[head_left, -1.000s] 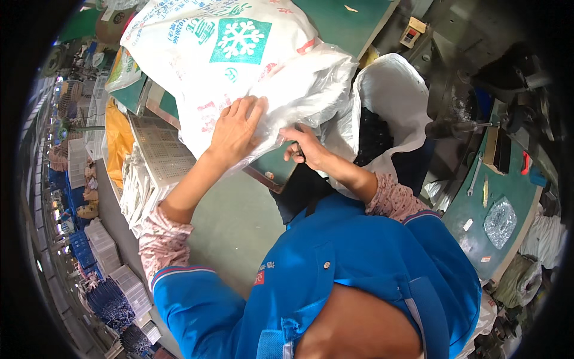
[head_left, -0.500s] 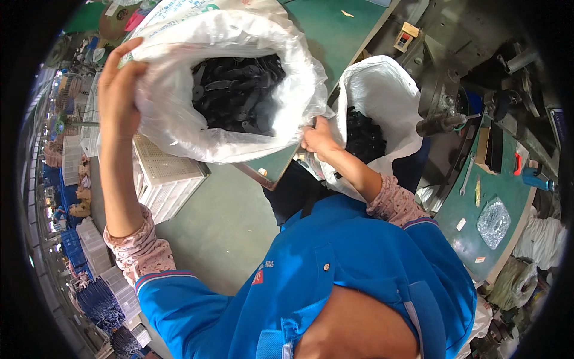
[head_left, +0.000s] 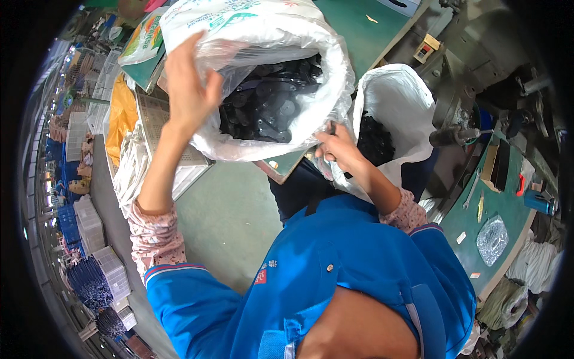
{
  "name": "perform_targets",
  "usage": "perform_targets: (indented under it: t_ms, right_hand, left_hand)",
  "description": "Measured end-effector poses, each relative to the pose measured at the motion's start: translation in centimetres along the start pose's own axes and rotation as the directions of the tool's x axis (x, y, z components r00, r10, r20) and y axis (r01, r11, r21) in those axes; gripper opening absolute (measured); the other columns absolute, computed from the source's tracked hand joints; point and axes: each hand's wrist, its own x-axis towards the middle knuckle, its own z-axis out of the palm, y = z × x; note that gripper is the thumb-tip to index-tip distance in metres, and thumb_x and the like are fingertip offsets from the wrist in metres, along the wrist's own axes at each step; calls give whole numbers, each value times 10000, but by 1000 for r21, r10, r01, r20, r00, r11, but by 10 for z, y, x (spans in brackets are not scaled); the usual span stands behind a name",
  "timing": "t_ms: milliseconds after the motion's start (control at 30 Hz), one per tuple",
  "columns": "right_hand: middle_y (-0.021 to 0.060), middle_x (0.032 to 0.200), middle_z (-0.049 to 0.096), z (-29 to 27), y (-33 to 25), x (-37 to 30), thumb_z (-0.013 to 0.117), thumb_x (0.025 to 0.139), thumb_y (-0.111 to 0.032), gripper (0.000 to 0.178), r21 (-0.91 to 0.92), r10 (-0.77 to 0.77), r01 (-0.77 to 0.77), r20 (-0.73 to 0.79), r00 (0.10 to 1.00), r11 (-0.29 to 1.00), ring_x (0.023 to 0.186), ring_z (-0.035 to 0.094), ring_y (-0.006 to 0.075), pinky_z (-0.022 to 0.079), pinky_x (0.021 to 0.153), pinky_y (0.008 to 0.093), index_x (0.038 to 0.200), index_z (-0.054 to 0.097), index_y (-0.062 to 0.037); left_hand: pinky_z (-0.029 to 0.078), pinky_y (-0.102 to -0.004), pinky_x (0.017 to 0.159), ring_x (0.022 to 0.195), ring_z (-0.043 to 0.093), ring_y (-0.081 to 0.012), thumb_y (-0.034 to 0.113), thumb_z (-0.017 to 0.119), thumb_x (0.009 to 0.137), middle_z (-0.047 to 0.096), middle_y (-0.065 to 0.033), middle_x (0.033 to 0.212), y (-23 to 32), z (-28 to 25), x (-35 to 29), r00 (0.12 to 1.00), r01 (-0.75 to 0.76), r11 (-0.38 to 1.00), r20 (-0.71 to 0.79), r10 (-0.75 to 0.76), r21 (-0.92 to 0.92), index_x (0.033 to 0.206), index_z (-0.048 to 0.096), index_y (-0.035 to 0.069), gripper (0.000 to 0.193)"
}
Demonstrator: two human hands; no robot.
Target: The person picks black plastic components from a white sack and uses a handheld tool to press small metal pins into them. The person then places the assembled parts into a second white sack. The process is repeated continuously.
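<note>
A large white woven bag with a clear plastic liner (head_left: pixel 239 151) gapes toward me, holding many flat black parts (head_left: pixel 269 105). At its left rim is my left hand (head_left: pixel 188 96), fingers stretched and thumb apart, overlapping the plastic; whether it touches is unclear. My right hand (head_left: pixel 339 146) is closed at the bag's lower right edge, fingers bent on the rim. A small dark bit shows by its fingertips, too small to name. Just right of that hand stands a second white bag (head_left: pixel 412 113), also with black parts (head_left: pixel 373 140) inside.
A green tabletop (head_left: pixel 344 30) lies under and behind the big bag. White plastic crates (head_left: pixel 188 176) and a yellow sack (head_left: pixel 121 119) are at the left. Machinery (head_left: pixel 454 113) stands at the right, beside a green bench with a wrench (head_left: pixel 472 191) and a clear plastic bag (head_left: pixel 492 239).
My left hand has moved right and its fingers have come off the bag's outer rim. The bag's mouth has shifted right and narrowed; my right hand stays at its edge.
</note>
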Motion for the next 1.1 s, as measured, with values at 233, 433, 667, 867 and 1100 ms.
perform_targets:
  t_ms: [233,433,667,867,1100]
  right_hand:
    - [77,883,553,-5,-5,-24,632,883,-169,308,-90,-159,156,-31,987,984,509,567,106,267,330,190,1088,476,-1]
    - [112,871,575,31,4,-1,614,900,-216,357,-18,54,-54,-11,998,998,466,551,136,296,341,227,1130,430,-14]
    - [75,683,553,-11,3,35,544,867,-41,78,-81,-153,139,-204,967,987,427,489,119,270,318,251,916,518,14]
    - [49,656,519,-62,-31,36,566,864,-68,80,-40,-241,239,-61,969,970,444,478,115,284,337,225,855,505,-18]
    - [68,742,556,-55,-34,0,597,860,-172,217,-231,-132,98,-140,981,968,496,546,114,302,357,228,957,537,13]
  left_hand:
    - [264,-451,1075,1294,381,-263,133,650,732,384,-114,1422,-2,46,-32,920,-285,889,363,148,358,1402,395,222,722]
    - [473,-465,549,687,641,-360,140,497,901,662,-142,805,-49,43,21,994,60,984,81,-75,170,1039,541,128,145]
    - [400,-181,547,627,492,-35,50,506,924,569,32,741,-55,-47,39,834,540,790,57,-549,-291,1103,632,25,220]
    - [452,-200,669,738,561,-58,130,548,919,642,-12,818,-71,-39,47,876,480,820,118,-468,-312,1105,642,27,232]
    - [487,-387,847,1004,588,-277,-1,615,633,614,-125,1058,100,20,-6,859,-371,797,150,489,-476,1120,575,-8,489]
